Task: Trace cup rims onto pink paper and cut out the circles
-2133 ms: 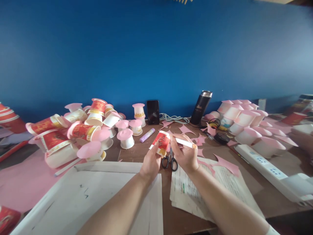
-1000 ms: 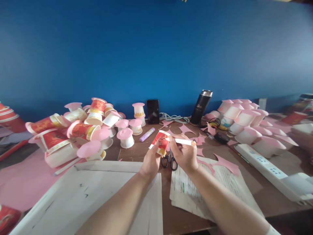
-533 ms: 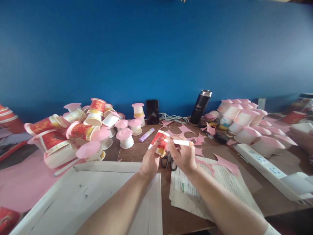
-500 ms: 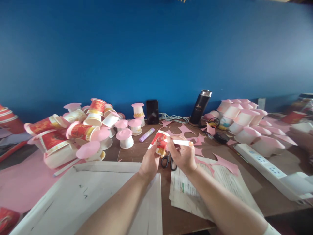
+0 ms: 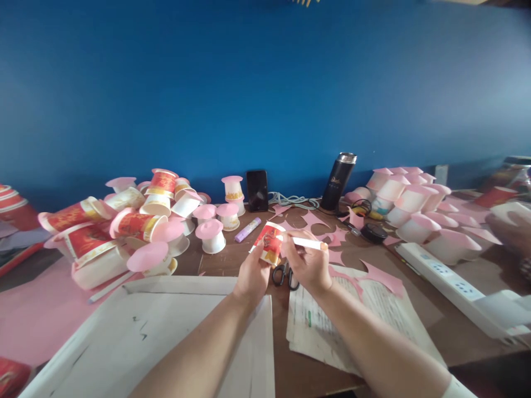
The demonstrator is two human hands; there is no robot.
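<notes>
Left hand (image 5: 251, 275) first: I see it wrapped around a small red paper cup (image 5: 267, 243), fingers closed on the printed wall from below and behind, holding it up off the counter (image 5: 232, 257) just in front of me. Right hand (image 5: 307, 264) is pinched shut on a thin white stick (image 5: 304, 242), thumb and fingertips gripping it near the middle, with one end meeting the cup's rim.

From what I can judge, the cup is very light and thin-walled, so it will dent or go oval under a hard squeeze. The wall is the place to hold it, with a loose wrap and spread fingers, well below the rolled rim, which is the stiffest part. Its printed surface looks smooth and may slide a little in dry fingers. The stick seems light and fairly stiff; a pinch near its middle gives the best control of the tip.

The cup is tilted, its long axis running from lower left near my palm up and to the right, with the white rim and mouth pointing up, away from me and towards the stick. The stick lies nearly level, its long axis running left to right, one end at the cup and the other, an orange-tipped end, out to the right. Whether it is a pen or a rolled paper strip, I cannot tell at this distance.

Black scissors (image 5: 284, 273) lie on the counter just beneath both hands, and a purple glue stick (image 5: 248, 229) lies a little further back.
</notes>
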